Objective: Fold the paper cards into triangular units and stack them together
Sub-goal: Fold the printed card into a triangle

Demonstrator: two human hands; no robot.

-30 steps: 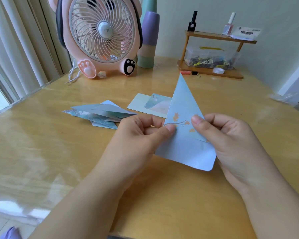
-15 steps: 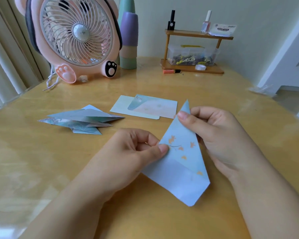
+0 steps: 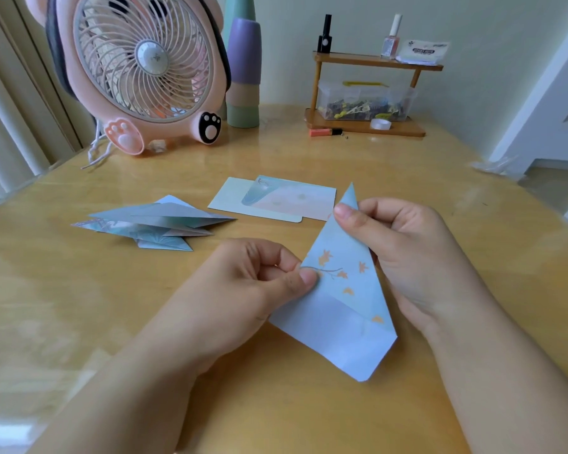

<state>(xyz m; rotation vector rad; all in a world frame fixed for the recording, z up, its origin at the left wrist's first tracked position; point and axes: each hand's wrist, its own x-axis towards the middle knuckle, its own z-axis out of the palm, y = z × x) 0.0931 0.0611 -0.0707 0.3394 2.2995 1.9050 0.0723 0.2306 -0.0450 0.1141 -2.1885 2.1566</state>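
Hands meet over the glossy yellow wooden desk (image 3: 79, 306): the left hand (image 3: 243, 290) pinches the left edge of a pale blue folded paper card with orange leaves (image 3: 341, 296), and the right hand (image 3: 407, 250) pinches it near its pointed tip, holding it above the desk. Beyond lie a stack of folded blue triangular paper units (image 3: 154, 221) and two flat unfolded pastel cards (image 3: 276, 201). Farther back stand a pink bear-shaped desk fan (image 3: 138, 67), stacked pastel cups (image 3: 243, 70) and a small wooden shelf with bottles (image 3: 368, 93).
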